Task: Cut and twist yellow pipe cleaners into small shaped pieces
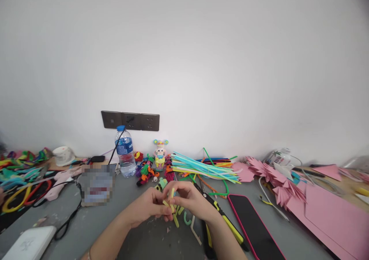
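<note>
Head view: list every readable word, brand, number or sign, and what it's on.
None legible.
Bottle label: white characters, too blurred.
White pack: dark lettering under a palm-tree picture, too small.
White flat device: grey mark, unclear.
Pixelated panel: masked, unreadable.

Yellow pipe-cleaner pieces (172, 207): partly covered by fingers of the left hand (152, 205) and right hand (188, 196)
Pliers (235, 231): partly hidden behind the right forearm (221, 235)
Smartphone (255, 225): lower end cut off by the bottom edge
Pink paper (337, 217): runs past the right edge
Flat panel (98, 185): face blurred into blocks
Bottle label (124, 146): print too small to read
</note>
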`<state>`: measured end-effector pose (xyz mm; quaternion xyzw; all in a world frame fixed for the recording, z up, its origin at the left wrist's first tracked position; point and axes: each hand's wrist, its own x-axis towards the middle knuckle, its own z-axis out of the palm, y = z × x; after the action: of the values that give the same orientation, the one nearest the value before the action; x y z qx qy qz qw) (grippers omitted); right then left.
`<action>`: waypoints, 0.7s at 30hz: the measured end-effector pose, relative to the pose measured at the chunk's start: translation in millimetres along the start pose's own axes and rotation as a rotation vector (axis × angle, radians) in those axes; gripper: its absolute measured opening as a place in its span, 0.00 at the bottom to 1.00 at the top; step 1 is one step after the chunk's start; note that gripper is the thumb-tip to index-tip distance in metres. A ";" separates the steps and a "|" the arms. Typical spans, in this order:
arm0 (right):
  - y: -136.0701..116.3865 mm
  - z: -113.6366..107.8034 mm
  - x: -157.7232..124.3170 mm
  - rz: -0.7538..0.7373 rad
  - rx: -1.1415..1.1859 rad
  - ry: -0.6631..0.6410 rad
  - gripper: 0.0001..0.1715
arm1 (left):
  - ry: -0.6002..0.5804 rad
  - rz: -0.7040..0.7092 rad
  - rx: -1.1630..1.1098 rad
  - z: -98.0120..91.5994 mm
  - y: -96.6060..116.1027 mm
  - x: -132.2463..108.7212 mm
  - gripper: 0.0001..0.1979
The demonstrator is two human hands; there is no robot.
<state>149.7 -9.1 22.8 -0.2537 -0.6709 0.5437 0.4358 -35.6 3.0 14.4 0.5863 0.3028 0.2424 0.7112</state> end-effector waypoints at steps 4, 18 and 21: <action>-1.1 2.6 0.1 0.002 -0.036 -0.022 0.10 | -0.060 -0.044 0.017 -1.7 0.3 -2.5 0.13; 5.1 5.3 1.8 0.006 -0.040 0.004 0.09 | -0.023 -0.085 -0.031 -5.5 -1.4 -2.0 0.12; 7.5 3.4 3.5 -0.005 0.017 0.064 0.10 | 0.051 -0.092 -0.085 -1.2 0.7 0.0 0.13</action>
<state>144.0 -5.9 16.6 -0.2658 -0.6526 0.5397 0.4606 -36.4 4.0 14.9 0.5349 0.3367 0.2370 0.7378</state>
